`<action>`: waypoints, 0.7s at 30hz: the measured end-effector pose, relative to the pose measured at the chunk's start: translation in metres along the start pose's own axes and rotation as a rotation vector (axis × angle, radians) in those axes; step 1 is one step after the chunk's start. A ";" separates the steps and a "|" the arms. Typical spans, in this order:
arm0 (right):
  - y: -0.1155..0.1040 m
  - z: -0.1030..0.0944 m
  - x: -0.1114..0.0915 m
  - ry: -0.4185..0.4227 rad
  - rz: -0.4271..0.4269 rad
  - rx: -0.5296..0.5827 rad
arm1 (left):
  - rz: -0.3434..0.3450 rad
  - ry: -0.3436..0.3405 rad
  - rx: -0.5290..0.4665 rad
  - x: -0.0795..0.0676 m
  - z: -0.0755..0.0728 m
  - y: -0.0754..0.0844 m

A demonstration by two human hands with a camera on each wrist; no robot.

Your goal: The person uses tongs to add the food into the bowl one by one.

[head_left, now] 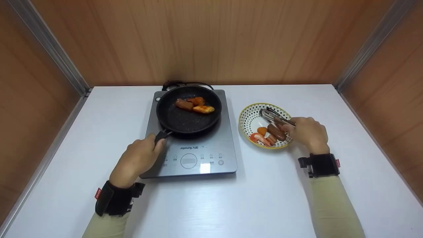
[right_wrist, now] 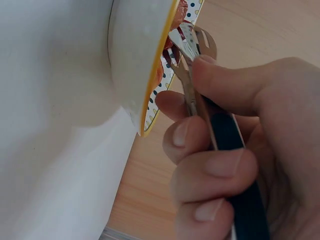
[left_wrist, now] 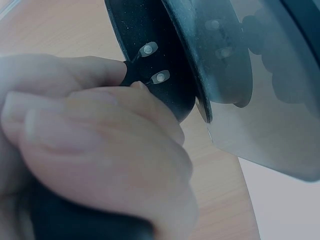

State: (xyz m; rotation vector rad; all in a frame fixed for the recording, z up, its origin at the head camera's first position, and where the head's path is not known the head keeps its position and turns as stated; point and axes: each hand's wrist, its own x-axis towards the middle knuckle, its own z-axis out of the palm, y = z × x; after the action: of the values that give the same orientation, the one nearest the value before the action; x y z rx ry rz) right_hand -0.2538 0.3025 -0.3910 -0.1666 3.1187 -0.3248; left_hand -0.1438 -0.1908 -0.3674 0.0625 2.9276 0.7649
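Observation:
My left hand [head_left: 137, 157] grips the black handle [head_left: 161, 136] of a frying pan [head_left: 185, 124]. Three pieces of food lie in the pan: a brown one [head_left: 184, 104], an orange-red one [head_left: 197, 100] and a browned yellow one [head_left: 204, 109]. On the right, my right hand [head_left: 309, 134] holds metal tongs [right_wrist: 187, 42] with a dark handle [right_wrist: 227, 132], fingers curled round them. The tongs' tips are within a dotted, yellow-rimmed bowl [head_left: 244, 124]. It contains a shrimp [head_left: 259, 138], a brown sausage piece [head_left: 276, 132], an orange piece [head_left: 262, 131] and other bits. Whether the tongs pinch food is unclear.
The pan is over a grey induction cooker [head_left: 211, 145] with a touch panel. Behind it lies a black cable [head_left: 178, 82]. Both stand on a white table [head_left: 211, 205], enclosed by wood-grain panels [head_left: 211, 43] at the back and sides.

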 end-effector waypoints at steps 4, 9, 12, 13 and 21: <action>0.001 0.000 0.000 0.000 0.005 0.009 | -0.008 -0.002 -0.003 0.000 0.000 0.000; 0.002 0.001 0.001 0.005 -0.007 0.006 | -0.019 -0.012 -0.002 0.000 -0.001 0.001; 0.002 0.001 0.001 0.006 -0.008 -0.006 | -0.024 -0.018 -0.001 -0.001 -0.001 0.001; 0.001 0.001 0.001 0.004 -0.007 -0.008 | -0.025 -0.019 -0.001 -0.001 -0.001 0.001; 0.001 -0.001 0.001 -0.007 0.005 -0.004 | -0.021 -0.009 0.000 0.000 -0.001 0.001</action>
State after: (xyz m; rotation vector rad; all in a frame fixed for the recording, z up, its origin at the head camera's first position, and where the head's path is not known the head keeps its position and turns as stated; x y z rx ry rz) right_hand -0.2554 0.3035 -0.3901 -0.1589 3.1128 -0.3167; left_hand -0.1439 -0.1907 -0.3663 0.0352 2.9155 0.7597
